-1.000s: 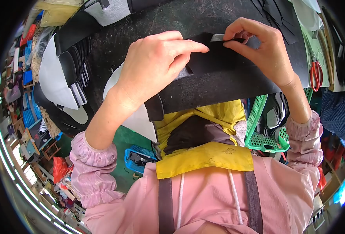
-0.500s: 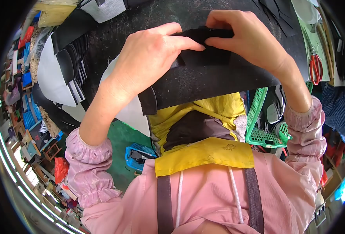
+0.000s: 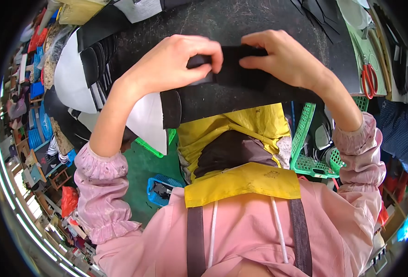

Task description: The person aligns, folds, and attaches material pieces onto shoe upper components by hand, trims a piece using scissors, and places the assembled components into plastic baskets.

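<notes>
A dark, flat black piece of sheet material [image 3: 230, 59] stretches between my two hands above the black work table. My left hand [image 3: 178, 60] curls its fingers and thumb around the left end of the piece. At the other end, my right hand [image 3: 280, 57] has thumb and fingers closed on the edge. Black on black, the outline of the piece is hard to make out. Near my left forearm, a white-faced sheet [image 3: 148, 122] with a black panel [image 3: 171, 109] overhangs the table edge.
Stacked black pieces [image 3: 98, 64] and a white sheet [image 3: 70, 78] lie at the left. Red-handled scissors [image 3: 369, 79] rest on a green surface at the right. Thin black strips [image 3: 317, 18] lie at the back. Below are a green basket [image 3: 301, 141] and a blue basket [image 3: 154, 195].
My hands have moved apart and slightly toward me. The black piece, earlier bunched up between my fingers, is now spread flatter. The view has shifted slightly.
</notes>
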`<state>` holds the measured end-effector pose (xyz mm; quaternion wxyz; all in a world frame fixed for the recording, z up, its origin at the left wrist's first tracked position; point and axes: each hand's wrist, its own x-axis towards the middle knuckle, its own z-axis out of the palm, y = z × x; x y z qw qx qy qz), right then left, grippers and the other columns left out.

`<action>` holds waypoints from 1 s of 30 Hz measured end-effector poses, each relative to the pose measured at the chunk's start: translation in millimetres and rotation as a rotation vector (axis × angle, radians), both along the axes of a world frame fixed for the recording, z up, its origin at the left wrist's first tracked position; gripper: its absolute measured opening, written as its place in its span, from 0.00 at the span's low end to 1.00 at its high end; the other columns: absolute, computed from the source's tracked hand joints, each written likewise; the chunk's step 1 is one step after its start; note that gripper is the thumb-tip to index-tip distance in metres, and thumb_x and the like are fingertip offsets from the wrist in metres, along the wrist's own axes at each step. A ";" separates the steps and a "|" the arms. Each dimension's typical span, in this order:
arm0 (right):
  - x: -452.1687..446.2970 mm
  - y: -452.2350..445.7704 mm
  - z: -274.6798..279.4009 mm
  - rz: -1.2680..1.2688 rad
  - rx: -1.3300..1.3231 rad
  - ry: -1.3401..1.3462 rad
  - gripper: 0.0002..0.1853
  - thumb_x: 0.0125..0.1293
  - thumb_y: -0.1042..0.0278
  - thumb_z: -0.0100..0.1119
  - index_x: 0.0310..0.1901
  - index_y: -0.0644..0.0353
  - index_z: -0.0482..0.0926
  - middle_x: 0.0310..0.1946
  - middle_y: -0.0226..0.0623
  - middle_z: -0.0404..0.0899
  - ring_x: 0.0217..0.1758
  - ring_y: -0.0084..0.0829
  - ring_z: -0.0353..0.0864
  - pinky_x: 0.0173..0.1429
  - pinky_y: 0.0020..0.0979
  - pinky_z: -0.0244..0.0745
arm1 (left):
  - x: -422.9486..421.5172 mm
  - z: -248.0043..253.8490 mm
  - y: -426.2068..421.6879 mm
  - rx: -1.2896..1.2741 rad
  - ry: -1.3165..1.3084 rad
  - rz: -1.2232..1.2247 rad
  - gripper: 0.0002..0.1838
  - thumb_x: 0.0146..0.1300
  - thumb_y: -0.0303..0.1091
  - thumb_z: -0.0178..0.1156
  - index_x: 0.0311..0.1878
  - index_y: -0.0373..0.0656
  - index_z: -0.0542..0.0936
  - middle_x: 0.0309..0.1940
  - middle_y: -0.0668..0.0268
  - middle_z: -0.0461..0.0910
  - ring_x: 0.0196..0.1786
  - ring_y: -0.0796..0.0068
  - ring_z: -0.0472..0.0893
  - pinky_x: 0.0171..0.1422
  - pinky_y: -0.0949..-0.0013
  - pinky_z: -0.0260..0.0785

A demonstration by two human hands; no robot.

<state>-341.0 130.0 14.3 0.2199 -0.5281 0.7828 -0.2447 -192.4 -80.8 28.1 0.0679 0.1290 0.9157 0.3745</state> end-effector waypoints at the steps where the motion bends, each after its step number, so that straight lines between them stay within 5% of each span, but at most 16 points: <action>1: 4.0 1.9 8.1 0.013 0.051 -0.105 0.24 0.66 0.57 0.71 0.57 0.66 0.83 0.43 0.52 0.87 0.49 0.40 0.89 0.55 0.36 0.81 | 5.3 7.2 -0.8 -0.045 -0.043 -0.021 0.03 0.59 0.24 0.60 0.36 0.36 0.81 0.35 0.61 0.83 0.41 0.61 0.84 0.54 0.63 0.75; 3: 12.6 9.6 9.9 0.013 0.064 -0.298 0.27 0.68 0.58 0.73 0.58 0.72 0.81 0.45 0.49 0.88 0.47 0.27 0.85 0.53 0.30 0.79 | 13.7 15.7 0.2 0.012 -0.130 -0.018 0.04 0.58 0.23 0.61 0.36 0.36 0.81 0.36 0.61 0.83 0.41 0.62 0.84 0.52 0.64 0.75; 6: 13.4 15.6 10.4 0.039 0.078 -0.436 0.27 0.69 0.56 0.73 0.58 0.73 0.80 0.46 0.40 0.87 0.47 0.25 0.82 0.55 0.27 0.77 | 19.7 22.1 -0.4 -0.006 -0.137 0.021 0.10 0.58 0.28 0.68 0.40 0.36 0.78 0.35 0.63 0.81 0.40 0.66 0.84 0.51 0.66 0.74; 7: 11.2 17.8 9.9 0.061 0.077 -0.524 0.25 0.69 0.56 0.73 0.54 0.71 0.80 0.40 0.31 0.82 0.44 0.21 0.76 0.52 0.26 0.73 | 22.4 28.0 3.6 -0.040 -0.153 0.079 0.13 0.58 0.30 0.70 0.41 0.37 0.77 0.34 0.65 0.80 0.40 0.67 0.83 0.50 0.67 0.73; 10: 9.0 23.6 19.7 0.168 0.073 -0.549 0.21 0.68 0.58 0.75 0.48 0.69 0.80 0.34 0.26 0.74 0.39 0.20 0.70 0.46 0.26 0.70 | 28.7 29.7 15.8 -0.075 -0.167 0.255 0.22 0.58 0.34 0.76 0.48 0.39 0.73 0.39 0.67 0.77 0.42 0.74 0.81 0.53 0.68 0.72; 15: 14.9 29.3 21.8 0.183 0.048 -0.397 0.16 0.61 0.70 0.73 0.45 0.66 0.77 0.27 0.34 0.67 0.33 0.22 0.66 0.40 0.30 0.68 | 36.1 21.0 20.6 0.268 -0.224 0.300 0.23 0.58 0.26 0.74 0.53 0.42 0.73 0.50 0.69 0.78 0.48 0.79 0.82 0.57 0.72 0.73; 16: 21.9 34.2 13.4 0.196 -0.070 -0.364 0.14 0.63 0.70 0.72 0.44 0.67 0.77 0.27 0.39 0.73 0.31 0.29 0.68 0.40 0.34 0.70 | 38.3 26.5 23.5 0.343 -0.277 0.289 0.22 0.58 0.25 0.73 0.53 0.42 0.73 0.50 0.70 0.78 0.48 0.79 0.82 0.57 0.74 0.73; 17: 28.9 36.9 17.1 0.180 -0.037 -0.338 0.15 0.64 0.65 0.71 0.45 0.66 0.80 0.34 0.48 0.79 0.39 0.43 0.76 0.45 0.40 0.75 | 41.2 38.2 27.8 0.425 -0.412 0.323 0.21 0.59 0.23 0.72 0.53 0.44 0.74 0.50 0.71 0.77 0.48 0.81 0.81 0.57 0.76 0.73; 18: 37.1 38.8 24.7 0.165 -0.005 -0.308 0.17 0.65 0.60 0.69 0.47 0.65 0.82 0.40 0.56 0.85 0.47 0.56 0.85 0.51 0.46 0.80 | 45.6 41.1 30.3 0.460 -0.417 0.285 0.23 0.58 0.23 0.72 0.54 0.44 0.75 0.53 0.69 0.76 0.52 0.80 0.80 0.60 0.72 0.73; 21: 59.2 48.9 32.3 0.136 0.133 -0.368 0.17 0.68 0.57 0.65 0.44 0.65 0.85 0.37 0.57 0.85 0.45 0.60 0.84 0.50 0.49 0.79 | 63.6 41.5 43.5 0.382 -0.371 0.223 0.29 0.57 0.26 0.72 0.63 0.42 0.75 0.61 0.67 0.75 0.66 0.74 0.75 0.70 0.61 0.69; 24: 75.5 76.3 8.3 0.133 0.157 -0.484 0.18 0.68 0.57 0.65 0.45 0.67 0.85 0.39 0.58 0.84 0.46 0.59 0.84 0.52 0.49 0.78 | 94.2 30.1 20.1 0.069 -0.669 -0.060 0.27 0.60 0.39 0.75 0.58 0.36 0.78 0.48 0.57 0.85 0.52 0.69 0.85 0.60 0.65 0.76; 25: 79.0 83.5 -2.6 0.161 0.250 -0.523 0.20 0.68 0.56 0.64 0.48 0.67 0.85 0.41 0.60 0.84 0.48 0.58 0.83 0.54 0.49 0.77 | 96.4 20.7 14.1 0.147 -1.079 -0.093 0.26 0.61 0.44 0.76 0.53 0.33 0.81 0.48 0.51 0.86 0.52 0.64 0.87 0.58 0.63 0.77; 28: 93.5 97.5 -37.8 0.110 0.349 -0.488 0.24 0.66 0.52 0.65 0.53 0.64 0.86 0.45 0.56 0.86 0.52 0.55 0.85 0.59 0.47 0.79 | 123.8 -19.7 18.4 -0.049 -0.926 -0.174 0.35 0.66 0.54 0.69 0.63 0.33 0.79 0.55 0.39 0.82 0.62 0.50 0.82 0.66 0.58 0.74; 30: 95.1 103.2 -61.9 0.060 0.327 -0.305 0.25 0.65 0.49 0.65 0.54 0.62 0.86 0.47 0.53 0.87 0.54 0.53 0.86 0.61 0.45 0.79 | 138.9 -56.2 35.8 -0.192 -0.744 0.051 0.34 0.66 0.51 0.69 0.66 0.36 0.76 0.52 0.39 0.83 0.59 0.44 0.82 0.64 0.53 0.74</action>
